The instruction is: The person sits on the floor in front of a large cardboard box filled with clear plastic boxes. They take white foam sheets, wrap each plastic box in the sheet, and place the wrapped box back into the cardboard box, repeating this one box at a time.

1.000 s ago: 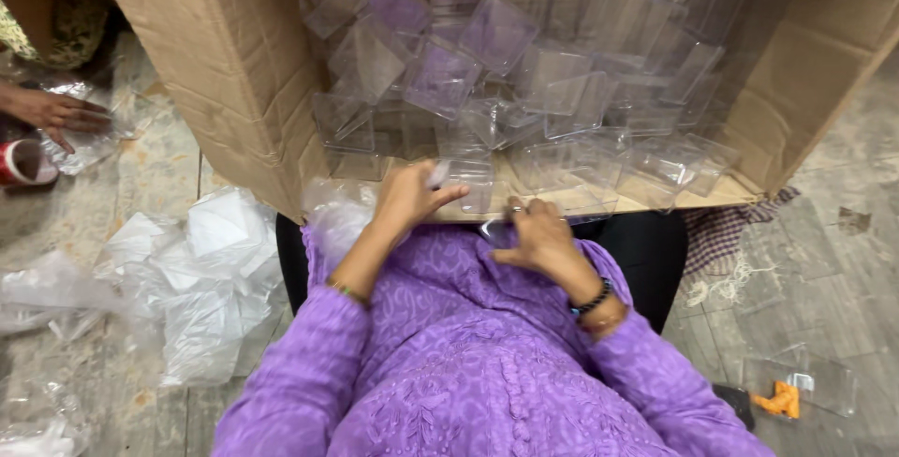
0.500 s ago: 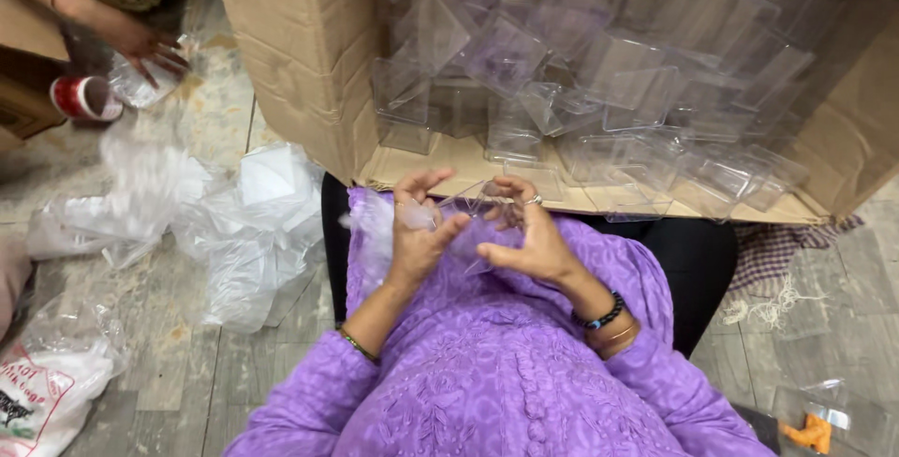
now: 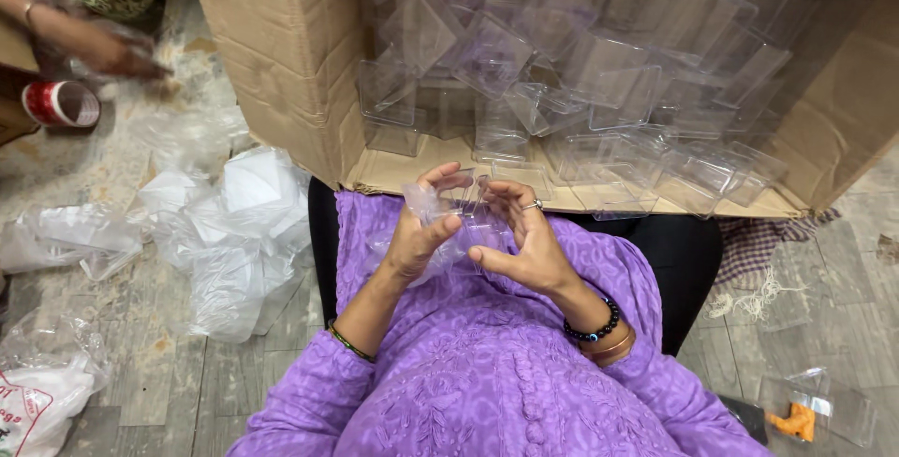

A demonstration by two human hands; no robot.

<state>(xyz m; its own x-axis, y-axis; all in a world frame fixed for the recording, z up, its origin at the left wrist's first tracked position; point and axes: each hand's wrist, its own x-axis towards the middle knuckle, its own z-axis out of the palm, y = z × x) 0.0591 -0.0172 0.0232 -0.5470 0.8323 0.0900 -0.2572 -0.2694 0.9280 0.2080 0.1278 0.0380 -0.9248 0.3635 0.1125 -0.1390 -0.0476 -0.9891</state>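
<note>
So the person in the purple top is sitting on the floor with both hands up in front of their chest, working a small clear plastic box (image 3: 465, 202) between them. The left hand (image 3: 423, 230) is curling around the box from the left, thumb pressing toward the middle and fingers wrapped over a bit of thin clear plastic film (image 3: 419, 197) that's bunched up against it. The right hand (image 3: 524, 237) is gripping the same box from the right, fingers bent over its top edge, thumb sticking out underneath toward the left hand. There's a ring on one right finger and a dark bead bracelet (image 3: 595, 324) on that wrist.

The box is sitting right between the two hands, just above the lap and just in front of the open edge of a big cardboard carton (image 3: 290, 73). The carton is lying on its side and is stuffed with loads of the same clear boxes (image 3: 581, 92), all jumbled.

Off to the left, crumpled plastic bags (image 3: 225, 232) are lying on the floor. Top left, someone else's hand (image 3: 122, 59) is reaching down near a red roll of tape (image 3: 58, 103). Bottom right, something small and orange (image 3: 796, 420) is sitting inside a clear bag.
</note>
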